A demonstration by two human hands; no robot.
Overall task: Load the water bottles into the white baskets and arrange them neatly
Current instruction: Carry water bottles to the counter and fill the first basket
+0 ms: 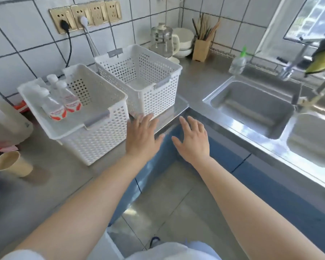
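Note:
Two white perforated baskets stand side by side on the steel counter. The near basket [94,139] holds three water bottles [64,98] with white caps and red labels, upright in its far-left corner. The far basket [165,91] looks empty. My left hand [141,136] hovers palm down with fingers spread over the counter corner, just in front of the gap between the baskets. My right hand [192,139] is also spread, palm down, beyond the counter's inner corner. Neither hand holds anything.
A paper cup [11,164] stands at the left front. A double steel sink [251,107] lies to the right, with a plastic bottle [237,64] and tap behind it. A glass kettle [162,41], bowls and a chopstick holder [202,49] crowd the back corner.

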